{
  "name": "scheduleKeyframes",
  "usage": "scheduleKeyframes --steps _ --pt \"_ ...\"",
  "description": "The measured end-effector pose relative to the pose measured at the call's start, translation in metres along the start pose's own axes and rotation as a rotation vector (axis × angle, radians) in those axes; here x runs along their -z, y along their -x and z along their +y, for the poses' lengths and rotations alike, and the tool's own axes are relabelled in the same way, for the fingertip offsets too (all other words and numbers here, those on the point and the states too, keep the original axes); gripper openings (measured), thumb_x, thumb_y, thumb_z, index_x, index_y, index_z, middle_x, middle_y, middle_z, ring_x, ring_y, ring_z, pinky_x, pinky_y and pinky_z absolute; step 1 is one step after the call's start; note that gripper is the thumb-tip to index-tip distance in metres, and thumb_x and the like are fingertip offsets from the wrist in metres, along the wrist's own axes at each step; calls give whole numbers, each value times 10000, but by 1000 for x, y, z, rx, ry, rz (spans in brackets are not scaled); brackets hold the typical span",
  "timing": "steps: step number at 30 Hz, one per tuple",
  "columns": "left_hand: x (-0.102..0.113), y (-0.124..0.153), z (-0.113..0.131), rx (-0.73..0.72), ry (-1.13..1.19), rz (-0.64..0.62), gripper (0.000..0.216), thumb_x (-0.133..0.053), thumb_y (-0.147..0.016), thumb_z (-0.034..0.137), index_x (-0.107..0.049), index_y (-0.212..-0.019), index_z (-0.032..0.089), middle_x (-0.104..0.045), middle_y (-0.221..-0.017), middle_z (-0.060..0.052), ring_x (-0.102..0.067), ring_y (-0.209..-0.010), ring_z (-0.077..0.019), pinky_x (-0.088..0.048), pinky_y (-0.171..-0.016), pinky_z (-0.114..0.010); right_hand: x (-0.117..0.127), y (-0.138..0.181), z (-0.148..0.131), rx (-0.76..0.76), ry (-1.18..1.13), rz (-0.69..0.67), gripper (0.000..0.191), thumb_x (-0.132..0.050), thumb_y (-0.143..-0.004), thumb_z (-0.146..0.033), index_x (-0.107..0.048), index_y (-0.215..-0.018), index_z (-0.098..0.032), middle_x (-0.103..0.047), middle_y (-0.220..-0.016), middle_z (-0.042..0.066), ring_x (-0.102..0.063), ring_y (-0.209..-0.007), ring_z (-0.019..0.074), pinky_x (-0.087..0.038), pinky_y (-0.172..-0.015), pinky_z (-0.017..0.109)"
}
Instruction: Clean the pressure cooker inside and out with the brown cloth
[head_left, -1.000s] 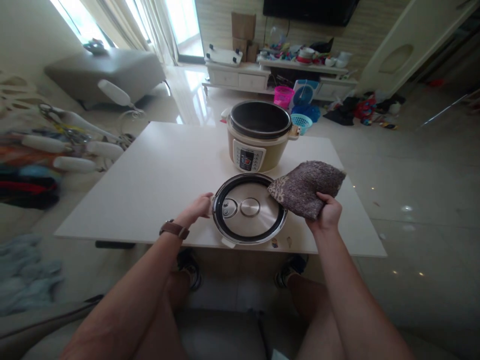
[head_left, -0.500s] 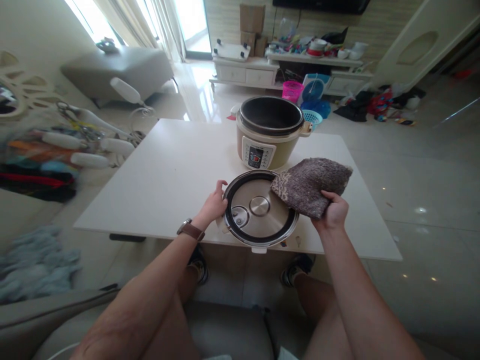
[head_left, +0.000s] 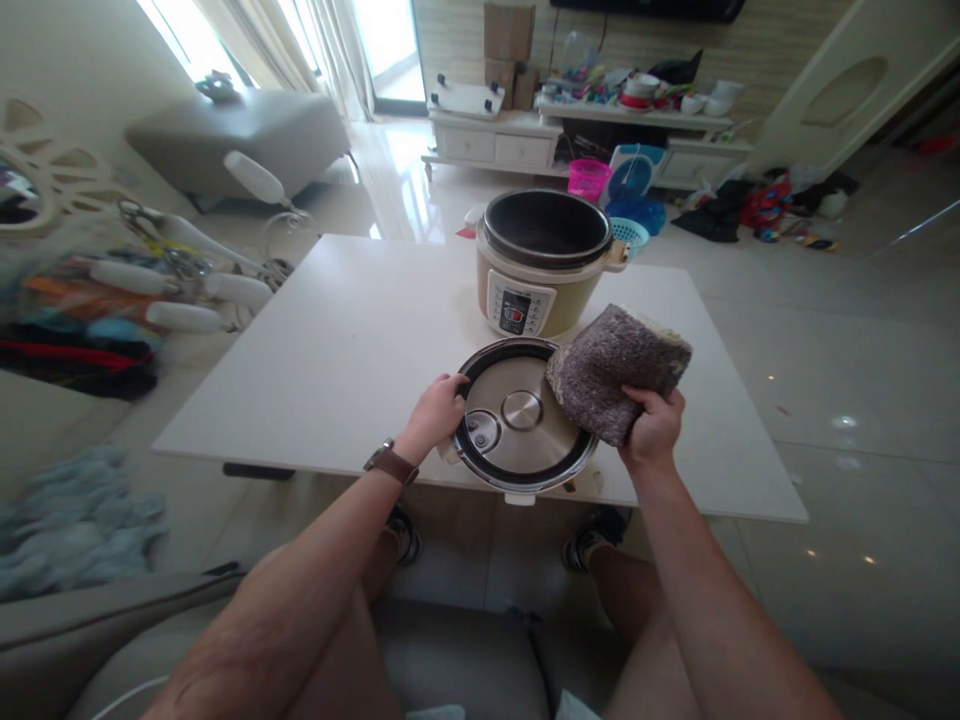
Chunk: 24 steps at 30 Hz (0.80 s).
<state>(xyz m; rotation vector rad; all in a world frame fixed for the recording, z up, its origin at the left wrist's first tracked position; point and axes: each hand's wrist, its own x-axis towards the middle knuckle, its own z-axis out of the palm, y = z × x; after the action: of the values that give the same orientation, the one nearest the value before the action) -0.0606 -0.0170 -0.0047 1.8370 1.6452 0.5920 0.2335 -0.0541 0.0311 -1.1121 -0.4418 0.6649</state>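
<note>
An upturned cooker lid (head_left: 517,420), metal inside with a black rim, lies at the near edge of the white table (head_left: 352,350). My left hand (head_left: 435,410) is closed on the lid's left rim. My right hand (head_left: 654,428) grips a folded grey-brown cloth (head_left: 611,368), which rests over the lid's right edge. Behind the lid stands an open beige electric pressure cooker (head_left: 541,262) with a dark inner pot and a front control panel.
A rack of white-handled tools and coloured items (head_left: 150,290) sits to the left of the table. Beyond are a grey sofa (head_left: 240,140), a white low cabinet (head_left: 495,145), pink and blue baskets (head_left: 615,195), and clutter on the glossy floor. My knees are below the table's edge.
The cloth has been drawn in and bunched more tightly on the lid's right edge. My left hand has closed over the lid's left rim. The view shifted slightly.
</note>
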Motion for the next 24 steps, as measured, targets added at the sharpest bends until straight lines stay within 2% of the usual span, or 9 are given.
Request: scheduleKeyframes --steps 3,6,8,10,12,14,17,20,24 --pt "2 0 12 -59 20 161 367 -557 -833 158 -733 -1153 182 -683 -1218 -155 -653 -1169 -315 -489 -1111 -463 -8 12 3 -157 -35 -86 266 -732 -578 -146 -666 -822 -226 -714 -782 -70 -701 -789 166 -621 -769 306" --pt "2 1 27 -57 172 248 190 -568 -839 272 -727 -897 185 -717 -1023 -125 -669 -1040 -297 -525 -1012 -448 -18 26 2 -408 -162 -212 282 -753 -616 -166 -708 -888 -227 -778 -848 -11 -759 -931 248 -646 -905 431" --pt "0 3 37 97 440 33 331 -505 -881 410 -683 -726 178 -712 -805 -118 -677 -806 -271 -554 -825 -415 -24 34 0 -565 -260 -321 272 -766 -669 -206 -730 -937 -222 -809 -911 36 -767 -1053 304 -629 -994 513" --pt "-4 6 44 279 798 -345 523 -418 -906 546 -686 -683 156 -722 -726 -154 -676 -690 -272 -536 -700 -392 -28 38 -4 -648 -331 -399 260 -764 -723 -239 -743 -982 -221 -824 -969 60 -755 -1144 329 -604 -1058 554" --pt "-9 10 51 368 1174 -631 625 -406 -905 644 -731 -777 126 -776 -834 -203 -729 -777 -306 -556 -739 -403 -31 40 -5 -660 -372 -428 258 -753 -762 -247 -748 -1019 -229 -830 -1009 61 -745 -1187 323 -588 -1095 558" --pt "-15 15 58 369 1513 -702 626 -471 -902 689 -744 -904 127 -803 -967 -203 -755 -943 -325 -574 -888 -437 -34 41 -4 -645 -383 -434 264 -743 -785 -248 -744 -1049 -236 -830 -1038 55 -740 -1201 304 -577 -1118 546" --pt "-22 20 69 384 1804 -602 546 -555 -919 656 -732 -1048 155 -809 -1059 -153 -748 -1054 -304 -548 -1047 -478 -41 46 3 -605 -346 -443 311 -762 -780 -247 -728 -1089 -248 -825 -1063 33 -739 -1186 278 -567 -1129 525" --pt "-25 18 77 407 1852 -436 425 -630 -920 505 -725 -1159 166 -802 -1161 -131 -734 -1149 -303 -529 -1115 -495 -46 53 10 -525 -234 -494 389 -821 -733 -254 -716 -1107 -270 -816 -1060 8 -732 -1170 272 -566 -1108 510" --pt "-18 0 76 328 1776 -187 383 -676 -888 396 -742 -1172 148 -784 -1258 -148 -694 -1278 -331 -507 -1170 -534 -38 40 10 -189 27 -524 401 -870 -701 -323 -713 -1064 -258 -790 -1071 21 -708 -1128 259 -547 -1080 465"
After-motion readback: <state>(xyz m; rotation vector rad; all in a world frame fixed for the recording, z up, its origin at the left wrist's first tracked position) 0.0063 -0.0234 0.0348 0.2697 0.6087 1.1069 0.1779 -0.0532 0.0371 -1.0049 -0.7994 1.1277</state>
